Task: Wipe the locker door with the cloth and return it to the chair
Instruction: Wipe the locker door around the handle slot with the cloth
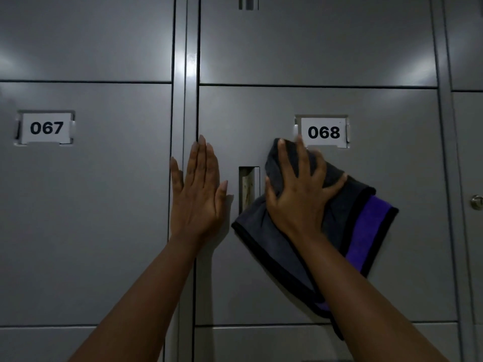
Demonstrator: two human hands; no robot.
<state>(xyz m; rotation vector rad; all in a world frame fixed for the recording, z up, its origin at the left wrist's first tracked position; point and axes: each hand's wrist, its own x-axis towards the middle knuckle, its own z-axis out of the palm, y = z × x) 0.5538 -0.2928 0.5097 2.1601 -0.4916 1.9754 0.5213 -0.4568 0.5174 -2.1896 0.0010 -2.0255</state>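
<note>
Broadly, a wall of grey metal lockers fills my view, doors set in rows and columns with dark seams between them.

Locker door 068 [392, 231] — grey, closed, centre right; light glares on the panels above it.

Locker door 067 [86, 205] — grey, closed, to the left, parted from 068 by a vertical frame post [184, 100].

Cloth [366, 226] — dark grey with black edging and a purple band, pressed flat against door 068 just below its number label, its lower corner hanging down behind my right forearm. It covers the door's middle, just right of the handle recess.

My right hand [298, 202] — fingers spread wide, palm down on the cloth, pinning it to the door; fingertips reach the upper edge of the cloth, one touching the label holder.

My left hand [198, 199] — flat and open, fingers together and pointing up, holding nothing, resting on the left edge of door 068 and across the frame post.

Handle recess [248, 189] — narrow upright slot between my two hands, worn inside.

Label "068" [323, 132] — white card, black digits.

Label "067" [46, 128] — the same, on the left door.

Round lock [477, 202] — small, silvery, at the far right edge.
</note>
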